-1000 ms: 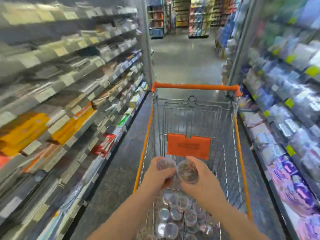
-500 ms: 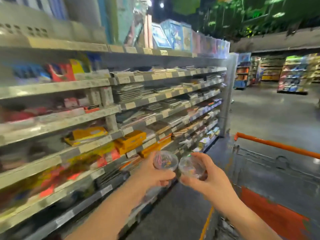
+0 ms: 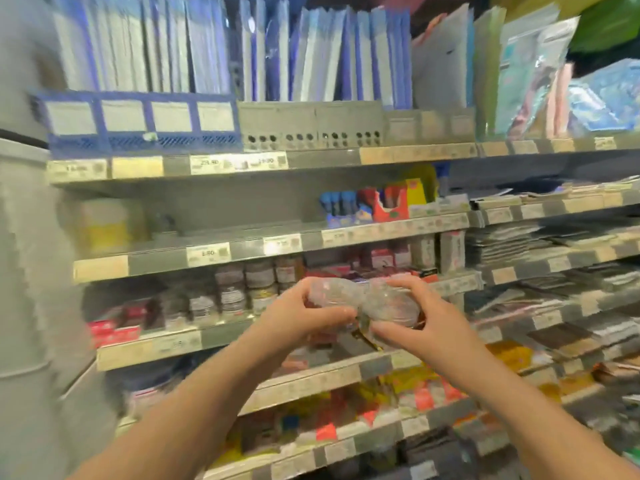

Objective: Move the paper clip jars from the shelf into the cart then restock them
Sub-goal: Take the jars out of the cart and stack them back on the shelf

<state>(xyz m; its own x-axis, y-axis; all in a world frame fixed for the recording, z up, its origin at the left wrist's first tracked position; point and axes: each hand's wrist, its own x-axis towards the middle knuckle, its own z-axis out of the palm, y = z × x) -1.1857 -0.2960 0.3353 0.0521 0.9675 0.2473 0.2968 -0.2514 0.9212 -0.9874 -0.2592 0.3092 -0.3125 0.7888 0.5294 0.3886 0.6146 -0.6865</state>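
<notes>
left grip (image 3: pixel 294 320) is curled round one clear paper clip jar, the left jar (image 3: pixel 327 295), thumb under it and fingers over the top. right grip (image 3: pixel 433 322) is curled round a second one, the right jar (image 3: pixel 393 306), thumb low on the near side and index finger over the top. the two jars touch side by side, held in the air in front of the jar shelf (image 3: pixel 149 345), the board carrying rows of small dark-labelled jars (image 3: pixel 232 292). both held jars are level with that shelf's goods, toward its right end, not resting on it. motion blur, so their contents can't be read. red boxes (image 3: pixel 114 329) sit at the left end of the jar shelf. just above the jar shelf is a board with price tags (image 3: pixel 207 253), a pale yellow box (image 3: pixel 107 226) at left and blue and red packs (image 3: pixel 367 206) at right. higher above it, upright folders (image 3: pixel 145 46) stand in a blue holder (image 3: pixel 138 123). below the jar shelf are boards with yellow and red packs (image 3: pixel 398 386). right of the jar shelf, flat stacks of dark stationery (image 3: pixel 519 244). bare forearms come in from the bottom edge.
</notes>
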